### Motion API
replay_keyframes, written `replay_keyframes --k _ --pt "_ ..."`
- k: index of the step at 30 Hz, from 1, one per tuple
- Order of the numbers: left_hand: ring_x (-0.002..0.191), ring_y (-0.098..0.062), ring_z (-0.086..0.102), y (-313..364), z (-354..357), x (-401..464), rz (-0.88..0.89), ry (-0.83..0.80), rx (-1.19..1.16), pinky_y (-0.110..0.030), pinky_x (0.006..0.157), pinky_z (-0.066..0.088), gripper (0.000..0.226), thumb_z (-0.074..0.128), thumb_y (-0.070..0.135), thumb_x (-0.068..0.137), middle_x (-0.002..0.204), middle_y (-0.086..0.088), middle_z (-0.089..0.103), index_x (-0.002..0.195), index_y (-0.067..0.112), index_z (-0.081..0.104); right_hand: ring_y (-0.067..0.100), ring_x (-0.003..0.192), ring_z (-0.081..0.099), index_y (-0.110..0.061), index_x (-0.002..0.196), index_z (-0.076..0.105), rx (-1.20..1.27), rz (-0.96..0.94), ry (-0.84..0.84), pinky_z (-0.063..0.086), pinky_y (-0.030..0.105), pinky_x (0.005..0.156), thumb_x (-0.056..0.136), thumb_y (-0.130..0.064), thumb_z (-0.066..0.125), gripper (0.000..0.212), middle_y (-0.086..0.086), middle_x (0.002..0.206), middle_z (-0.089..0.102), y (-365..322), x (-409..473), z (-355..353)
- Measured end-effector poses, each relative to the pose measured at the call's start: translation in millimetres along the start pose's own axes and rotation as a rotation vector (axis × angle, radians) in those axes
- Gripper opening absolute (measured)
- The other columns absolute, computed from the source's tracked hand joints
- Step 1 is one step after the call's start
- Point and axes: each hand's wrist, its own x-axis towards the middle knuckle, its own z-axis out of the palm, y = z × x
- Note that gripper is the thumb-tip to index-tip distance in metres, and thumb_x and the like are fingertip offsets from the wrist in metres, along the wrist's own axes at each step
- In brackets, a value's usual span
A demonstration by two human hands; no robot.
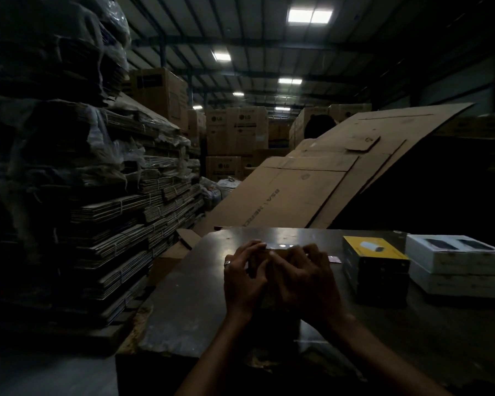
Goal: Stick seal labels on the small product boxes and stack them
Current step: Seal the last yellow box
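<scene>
On the dark table (183, 295), both hands grip one small box (277, 248), the left hand (245, 277) and right hand (300, 277) curled around its ends. Just right lies one small label (334, 259). Farther right stand two stacks: yellow-topped boxes (375, 270) and two white boxes (455, 265).

The one camera sits on my head, looking forward and slightly down across the dark table (183, 295), close over my own hands, with the warehouse's cardboard stacks (143, 201) and ceiling lights (309, 15) beyond.

Two hands (245, 277) (303, 277), five boxes — (277, 247) (375, 250) (380, 284) (455, 252) (455, 284)
</scene>
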Motion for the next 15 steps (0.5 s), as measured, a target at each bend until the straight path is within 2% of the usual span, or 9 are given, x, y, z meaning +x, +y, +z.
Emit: replay_keyframes --k 2,5,9,10,13,15 --pt "0.118 0.004 0.057 2 0 -1 -0.016 -0.003 -0.017 -0.016 0.088 0.052 0.040 0.075 -0.001 0.081 0.123 0.022 0.063 0.112 0.025 0.074 0.026 0.097 0.049 -0.025 0.126 0.065 -0.012 0.006 -0.030 0.037 0.036 0.073 0.083 -0.047 0.052 0.050 0.004 0.107 0.062 -1 -4 0" --pt "0.116 0.006 0.057 4 -2 -1 -0.020 -0.011 -0.030 -0.014 0.087 0.051 0.042 0.074 -0.004 0.080 0.122 0.026 0.062 0.112 0.024 0.074 0.022 0.098 0.048 -0.028 0.117 0.068 0.063 0.039 0.004 0.036 0.034 0.075 0.083 -0.046 0.056 0.040 -0.001 0.106 0.062 -7 -3 -4" --pt "0.118 0.001 0.058 1 -3 -2 -0.024 -0.016 0.007 -0.034 0.098 0.053 0.047 0.073 -0.001 0.079 0.124 0.024 0.064 0.113 0.032 0.073 0.023 0.095 0.046 -0.024 0.132 0.059 0.024 0.045 -0.035 0.041 0.035 0.071 0.083 -0.043 0.057 0.053 0.002 0.108 0.060 -6 -2 -6" --pt "0.118 0.001 0.057 0 -3 -2 -0.026 -0.019 0.009 -0.037 0.098 0.053 0.048 0.073 0.000 0.079 0.125 0.025 0.063 0.113 0.033 0.072 0.024 0.095 0.047 -0.024 0.129 0.061 0.013 0.041 -0.032 0.042 0.036 0.071 0.082 -0.041 0.059 0.050 0.002 0.106 0.060 -5 -4 -6" --pt "0.119 0.003 0.056 0 -4 -3 -0.035 -0.037 -0.003 -0.041 0.093 0.057 0.048 0.074 0.001 0.079 0.125 0.028 0.062 0.115 0.033 0.072 0.024 0.094 0.050 -0.025 0.103 0.069 0.093 0.080 0.019 0.048 0.038 0.070 0.081 -0.038 0.062 0.027 0.001 0.099 0.059 -3 -12 -10" --pt "0.118 -0.002 0.057 -1 -7 -5 -0.021 -0.042 0.021 -0.042 0.090 0.058 0.047 0.073 0.005 0.080 0.126 0.030 0.060 0.116 0.035 0.071 0.021 0.092 0.051 -0.023 0.103 0.069 0.202 0.167 0.043 0.049 0.033 0.069 0.081 -0.033 0.066 0.024 0.000 0.098 0.056 -1 -17 -12"
